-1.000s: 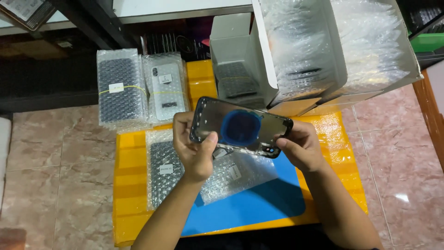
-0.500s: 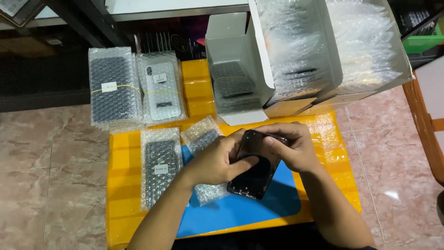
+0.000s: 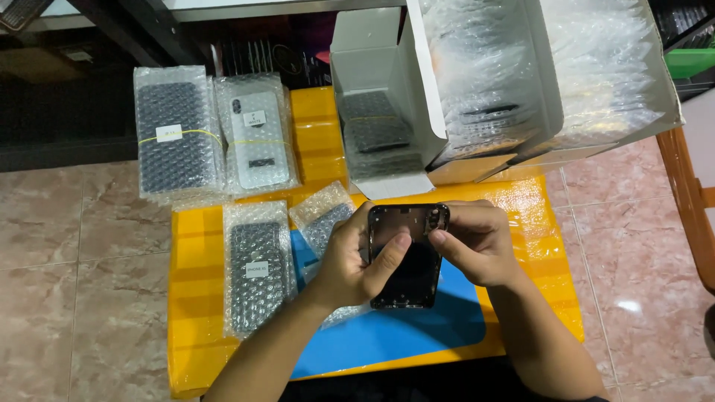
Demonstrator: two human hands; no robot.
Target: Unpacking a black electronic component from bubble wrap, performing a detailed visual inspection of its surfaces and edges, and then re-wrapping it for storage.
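Both thumbs press the glossy face of a black phone housing (image 3: 408, 257), gripped by the left hand (image 3: 350, 260) and right hand (image 3: 477, 242) above a blue mat (image 3: 387, 335) on the yellow table (image 3: 194, 298). 2 bubble-wrapped bundles (image 3: 212, 134) lie behind.

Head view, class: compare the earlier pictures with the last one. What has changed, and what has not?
The black phone housing came down from a raised, crosswise hold and turned upright over the blue mat. The left hand and right hand kept hold throughout. The bubble-wrapped packs and boxes stayed put.
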